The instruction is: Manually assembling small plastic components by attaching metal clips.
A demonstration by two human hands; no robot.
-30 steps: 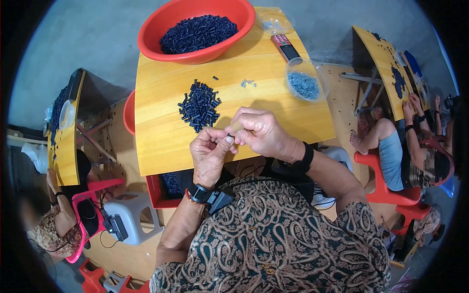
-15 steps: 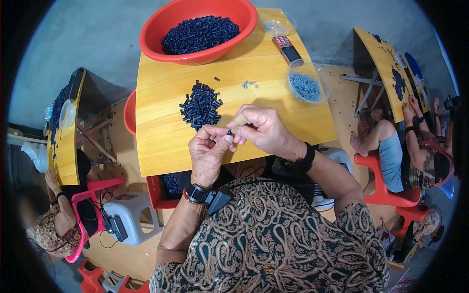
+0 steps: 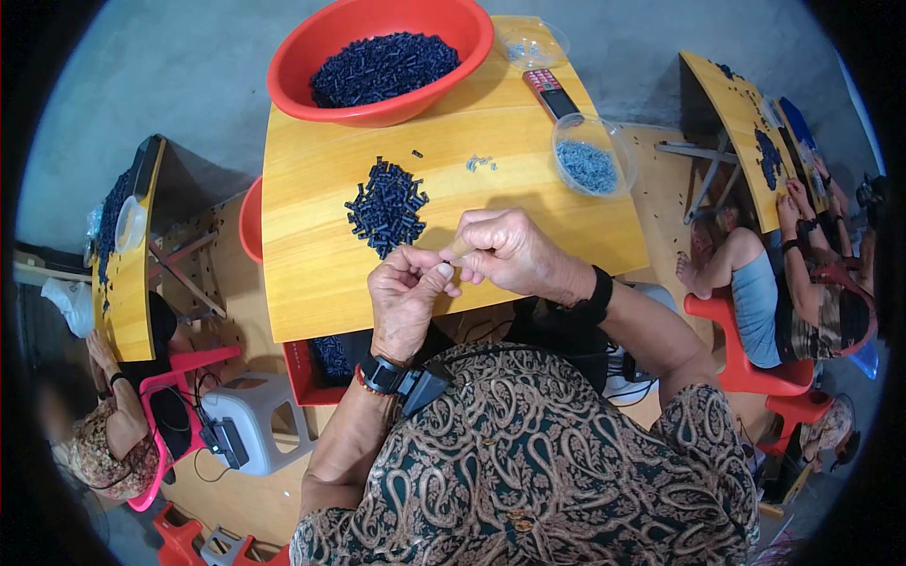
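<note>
My two hands meet over the near edge of a yellow wooden table (image 3: 316,283). In my left hand (image 3: 404,297), thumb and fingers are pinched together; the small black plastic piece seen there earlier is now covered by fingers. My right hand (image 3: 517,253) presses its fingertips against the left ones, a tan wrap on one finger, and whatever it grips is hidden. Just beyond the left hand lies a heap of short black plastic pieces (image 3: 385,209), with one loose piece (image 3: 417,154) above it. A few tiny silvery metal parts (image 3: 479,163) are scattered farther right.
A large red basin (image 3: 377,117) of black pieces stands at the far left of the table. To the right are a clear tub (image 3: 623,151) of small metal parts, a mobile phone (image 3: 552,94) and another clear tub (image 3: 564,42). Other people sit at tables on both sides.
The fingers of my right hand have closed in on my left fingertips, so the black piece between them no longer shows. The heap and the tubs look unchanged.
</note>
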